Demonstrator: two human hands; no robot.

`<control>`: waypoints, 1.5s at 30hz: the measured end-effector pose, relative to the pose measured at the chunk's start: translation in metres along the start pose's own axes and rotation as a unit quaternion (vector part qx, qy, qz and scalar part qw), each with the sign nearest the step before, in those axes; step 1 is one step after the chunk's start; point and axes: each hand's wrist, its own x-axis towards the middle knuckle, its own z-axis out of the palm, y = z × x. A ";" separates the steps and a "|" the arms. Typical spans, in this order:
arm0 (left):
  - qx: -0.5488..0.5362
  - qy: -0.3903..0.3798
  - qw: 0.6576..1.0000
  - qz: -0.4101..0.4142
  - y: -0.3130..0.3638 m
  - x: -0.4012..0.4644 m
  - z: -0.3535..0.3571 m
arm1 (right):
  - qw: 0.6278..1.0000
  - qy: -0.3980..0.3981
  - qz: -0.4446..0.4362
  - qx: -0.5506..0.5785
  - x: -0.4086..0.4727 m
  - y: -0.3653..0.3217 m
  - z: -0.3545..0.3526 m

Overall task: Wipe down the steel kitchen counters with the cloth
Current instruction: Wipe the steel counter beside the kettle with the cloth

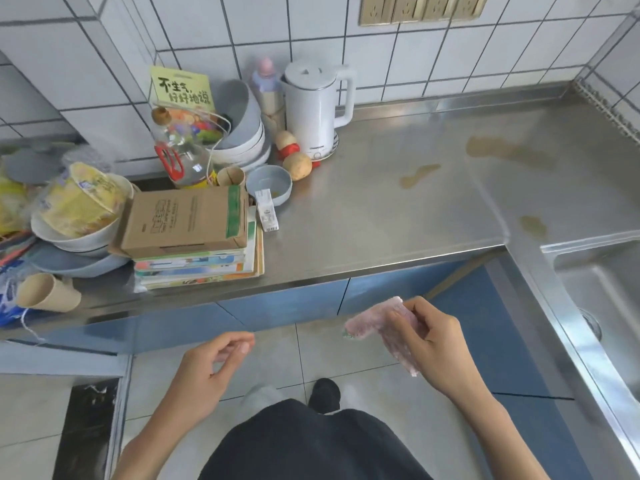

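Observation:
A steel counter [381, 209] runs along the tiled wall and turns at the right into a second steel stretch [571, 188]. Brownish spill stains [509, 154] lie on it, with smaller ones [417, 174] toward the middle and near the corner [533, 225]. My right hand [433, 337] pinches a small pink cloth [384, 325] in the air, below and in front of the counter's front edge. My left hand [214, 362] hovers empty to the left of it, fingers loosely curled, not touching the cloth.
The counter's left end is crowded: a white kettle [317, 109], stacked bowls [242, 133], an oil bottle [180, 154], potatoes [297, 166], a cardboard box [187, 220] on books, a noodle cup [83, 199], a paper cup [46, 292]. A steel sink [609, 299] sits at the right.

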 end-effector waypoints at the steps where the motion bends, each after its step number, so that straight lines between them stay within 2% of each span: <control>1: 0.001 -0.006 1.000 0.003 0.002 0.008 0.000 | 1.000 0.001 0.001 -0.003 0.008 -0.001 -0.001; 9: 0.028 -0.060 0.998 0.015 0.018 0.086 -0.012 | 0.998 0.044 0.040 0.003 0.067 -0.007 -0.003; 14: 0.046 -0.102 0.991 0.069 0.043 0.156 -0.023 | 0.993 0.082 0.085 0.020 0.102 -0.020 -0.003; 18: 0.061 -0.144 0.980 0.126 0.065 0.213 -0.036 | 0.992 0.100 0.082 -0.005 0.131 -0.034 -0.007; 24: 0.078 -0.206 0.957 0.187 0.103 0.289 -0.051 | 0.996 0.050 0.060 -0.043 0.179 -0.061 -0.010; 31: 0.081 -0.242 0.933 0.254 0.154 0.339 -0.044 | 0.985 -0.093 -0.027 -0.141 0.248 -0.095 -0.007; 33: 0.088 -0.272 0.916 0.282 0.171 0.346 -0.042 | 0.973 -0.135 -0.072 -0.175 0.266 -0.105 -0.006; 36: 0.155 -0.328 0.872 0.329 0.191 0.359 -0.038 | 0.948 -0.181 -0.123 -0.231 0.286 -0.118 -0.005; 38: 0.195 -0.347 0.858 0.325 0.198 0.369 -0.036 | 0.934 -0.201 -0.149 -0.256 0.297 -0.125 -0.006; 42: 0.242 -0.297 0.882 0.275 0.198 0.384 -0.037 | 0.912 -0.210 -0.172 -0.307 0.311 -0.135 -0.016; 45: 0.211 -0.285 0.905 0.235 0.186 0.393 -0.041 | 0.918 -0.179 -0.169 -0.310 0.318 -0.134 -0.027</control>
